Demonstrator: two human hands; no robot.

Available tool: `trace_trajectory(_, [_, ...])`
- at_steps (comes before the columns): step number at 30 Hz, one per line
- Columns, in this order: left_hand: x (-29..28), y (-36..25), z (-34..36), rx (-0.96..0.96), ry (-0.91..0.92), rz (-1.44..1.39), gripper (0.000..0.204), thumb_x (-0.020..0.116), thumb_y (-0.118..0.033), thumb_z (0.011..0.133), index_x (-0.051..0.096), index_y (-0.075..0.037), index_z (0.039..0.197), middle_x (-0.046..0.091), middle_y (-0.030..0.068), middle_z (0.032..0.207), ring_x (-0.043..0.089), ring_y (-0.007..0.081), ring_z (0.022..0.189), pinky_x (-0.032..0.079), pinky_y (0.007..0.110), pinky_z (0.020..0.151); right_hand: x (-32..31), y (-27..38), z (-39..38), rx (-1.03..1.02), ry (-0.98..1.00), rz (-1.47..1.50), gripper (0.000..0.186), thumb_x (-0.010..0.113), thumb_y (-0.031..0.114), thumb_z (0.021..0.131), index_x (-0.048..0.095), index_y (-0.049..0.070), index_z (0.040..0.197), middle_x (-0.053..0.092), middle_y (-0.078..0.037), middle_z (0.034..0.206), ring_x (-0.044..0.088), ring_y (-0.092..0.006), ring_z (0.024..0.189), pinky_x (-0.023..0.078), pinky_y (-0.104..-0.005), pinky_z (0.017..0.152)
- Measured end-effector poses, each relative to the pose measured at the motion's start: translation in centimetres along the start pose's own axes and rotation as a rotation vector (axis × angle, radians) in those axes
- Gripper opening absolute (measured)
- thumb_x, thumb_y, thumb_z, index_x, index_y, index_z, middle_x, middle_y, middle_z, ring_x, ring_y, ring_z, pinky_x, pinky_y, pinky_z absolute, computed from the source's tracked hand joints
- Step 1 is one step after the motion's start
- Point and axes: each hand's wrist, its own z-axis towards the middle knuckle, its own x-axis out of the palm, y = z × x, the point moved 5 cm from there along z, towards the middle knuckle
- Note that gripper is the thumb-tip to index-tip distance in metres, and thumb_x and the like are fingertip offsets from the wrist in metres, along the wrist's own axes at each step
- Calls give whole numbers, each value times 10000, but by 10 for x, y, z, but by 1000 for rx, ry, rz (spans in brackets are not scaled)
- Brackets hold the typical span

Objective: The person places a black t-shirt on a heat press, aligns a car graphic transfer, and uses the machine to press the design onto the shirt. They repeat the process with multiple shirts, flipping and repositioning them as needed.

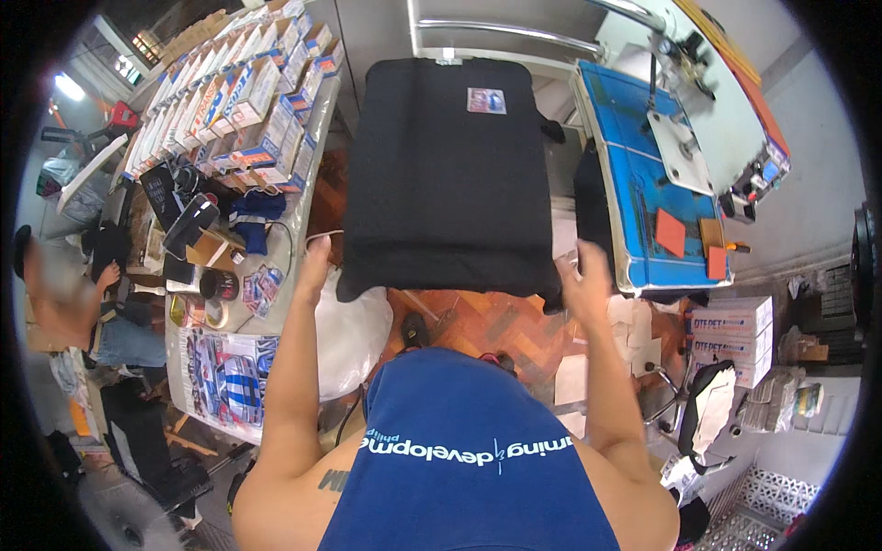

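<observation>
A black cloth garment (450, 174) lies spread over a flat rectangular board in front of me, its near edge hanging down. Near its far right corner sits a small printed red-and-blue patch (487, 101). Beside the garment's lower left edge is my left hand (317, 264), fingers pointing away from me; their grip is too unclear to make out. My right hand (585, 278) is at the lower right edge, fingers bent around the bunched black cloth there.
Rows of small cartons (243, 101) and clutter cover the left table (308, 174). To the right stands a blue-topped platform (634, 156) with orange pads (670, 233). Stacked white boxes (732, 340) sit below it. Another person (69, 285) is at far left.
</observation>
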Motion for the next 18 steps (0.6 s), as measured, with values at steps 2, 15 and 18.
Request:
trace_trajectory(2, [0,38,1,-406,376,-251,572,466,-611,1088,670,-124,1306,702,30,1133,633,175,975,489,385,885,61,-31,-11,584,192,171,657,578,443,1068,485,-26,1518,473,-280,1565,511,-416,1413,386,-453,1184])
trace_trajectory(15, [-49,6,-2,-181,924,51,206,754,-149,980,734,-43,1156,766,58,1071,717,157,965,556,345,899,-8,-20,-47,749,21,424,300,758,278,995,750,-21,965,706,-19,886,618,-121,789,512,-325,728])
trace_trajectory(18, [-61,-32,-12,-158,839,-445,183,753,-100,968,732,-37,1138,766,73,1094,723,160,970,566,342,932,-27,-14,-47,785,3,346,293,777,243,982,724,-3,831,647,13,790,574,-93,730,471,-293,669])
